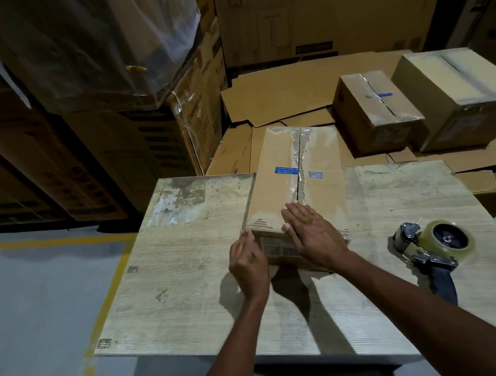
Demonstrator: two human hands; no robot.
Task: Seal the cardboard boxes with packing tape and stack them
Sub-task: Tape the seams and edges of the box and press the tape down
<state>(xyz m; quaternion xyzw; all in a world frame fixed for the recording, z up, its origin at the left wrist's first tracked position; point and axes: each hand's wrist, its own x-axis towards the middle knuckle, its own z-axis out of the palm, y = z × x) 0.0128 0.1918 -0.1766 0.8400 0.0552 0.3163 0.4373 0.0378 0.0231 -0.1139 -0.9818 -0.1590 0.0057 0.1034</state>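
While our left hand point(248, 263) touches the near left corner of the cardboard box point(273, 179) with fingers nearly straight, our right hand point(308, 230) lies flat, fingers together, on its taped top. Right of that hand the tape dispenser point(434, 245) lies on the table point(189, 284). Farther beyond it, a small taped box point(375, 109) sits beside a bigger box point(458, 91).

Both hands, left point(248, 263) and right point(311, 233), press the taped box point(294, 177) on the table point(189, 284).

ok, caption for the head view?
Right hand flat on the taped cardboard box, left hand at its corner, tape dispenser lying alongside.
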